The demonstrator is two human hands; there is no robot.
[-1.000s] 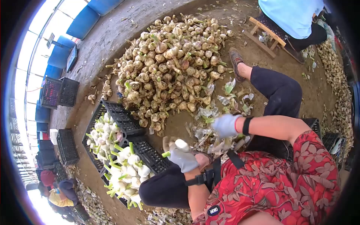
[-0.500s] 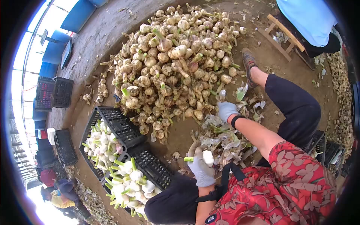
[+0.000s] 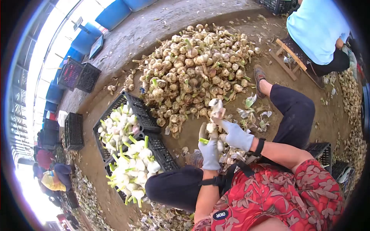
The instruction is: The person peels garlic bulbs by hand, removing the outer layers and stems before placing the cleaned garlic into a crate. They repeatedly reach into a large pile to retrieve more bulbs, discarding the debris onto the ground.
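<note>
My left hand [image 3: 210,150], in a pale glove, is closed around a garlic bulb with a cut green stem [image 3: 203,141] poking out on its left. Close beside it, my gloved right hand [image 3: 237,134] has its fingers pinched on a pale, pinkish papery piece of garlic [image 3: 217,111]. A whitish bulb [image 3: 211,127] shows between the fingertips of both hands. Beyond them rises a large heap of unpeeled garlic [image 3: 192,73]. Clean white garlic with green stems [image 3: 135,165] fills black crates [image 3: 158,152] to the left.
Loose skins [image 3: 250,111] litter the ground right of the heap. A co-worker in light blue [image 3: 318,30] sits at the upper right near a wooden stool [image 3: 291,56]. More people [image 3: 56,179] are at the lower left. Black crates [image 3: 74,131] stand at the left.
My right hand has come back from the heap's edge to my left hand. My left hand has turned and moved slightly up. The view has shifted, so the heap sits lower and farther right.
</note>
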